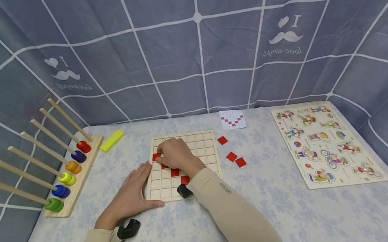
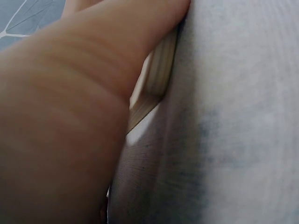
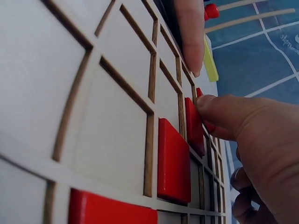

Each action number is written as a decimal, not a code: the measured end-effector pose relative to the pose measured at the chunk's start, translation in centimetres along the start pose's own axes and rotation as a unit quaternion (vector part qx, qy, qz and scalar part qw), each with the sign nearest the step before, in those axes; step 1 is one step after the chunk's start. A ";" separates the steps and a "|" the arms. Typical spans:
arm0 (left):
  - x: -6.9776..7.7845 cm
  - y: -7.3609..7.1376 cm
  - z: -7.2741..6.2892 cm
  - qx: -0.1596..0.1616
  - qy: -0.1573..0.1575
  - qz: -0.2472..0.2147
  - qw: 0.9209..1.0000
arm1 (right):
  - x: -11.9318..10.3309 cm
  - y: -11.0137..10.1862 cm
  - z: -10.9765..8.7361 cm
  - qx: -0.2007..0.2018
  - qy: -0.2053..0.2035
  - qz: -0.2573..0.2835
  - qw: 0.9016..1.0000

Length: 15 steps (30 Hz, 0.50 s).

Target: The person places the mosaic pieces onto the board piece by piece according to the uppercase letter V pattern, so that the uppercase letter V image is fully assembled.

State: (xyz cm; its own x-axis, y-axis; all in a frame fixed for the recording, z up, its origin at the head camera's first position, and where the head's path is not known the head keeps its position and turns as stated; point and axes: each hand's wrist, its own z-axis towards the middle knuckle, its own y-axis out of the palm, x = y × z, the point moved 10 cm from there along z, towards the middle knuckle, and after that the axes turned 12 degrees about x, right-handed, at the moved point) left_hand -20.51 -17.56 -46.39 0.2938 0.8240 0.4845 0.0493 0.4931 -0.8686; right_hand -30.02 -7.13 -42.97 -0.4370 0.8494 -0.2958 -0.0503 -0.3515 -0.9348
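Note:
A wooden grid board (image 1: 206,144) lies flat on the table. My right hand (image 1: 176,154) reaches over it and pinches a red square tile (image 1: 156,157) at a cell near the left edge; the fingers partly hide this tile. From there, more red tiles (image 1: 174,172) step diagonally down to the right, each in a cell. Up close in the right wrist view, my thumb touches the red piece beyond another red tile (image 3: 174,163). My left hand (image 1: 131,194) rests at the board's left side, fingers extended along the edge, thumb by the near corner.
Three loose red tiles (image 1: 231,156) lie right of the board. Behind them is a pattern card (image 1: 232,119). A picture puzzle board (image 1: 296,148) lies far right. At left stand a pegged ring stand (image 1: 85,169) and a yellow block (image 1: 112,140).

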 end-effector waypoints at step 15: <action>0.3 -0.3 -0.1 0.000 0.002 0.001 1.000 | 0.0 -0.3 -0.5 0.007 0.029 0.039 0.999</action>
State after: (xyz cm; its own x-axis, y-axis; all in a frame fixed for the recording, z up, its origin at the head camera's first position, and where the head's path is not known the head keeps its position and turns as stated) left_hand -20.32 -17.51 -46.01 0.2974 0.8236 0.4830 0.0483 0.4923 -0.8691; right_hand -29.56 -6.83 -42.83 -0.3878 0.8403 -0.3789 -0.0304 -0.4225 -0.9059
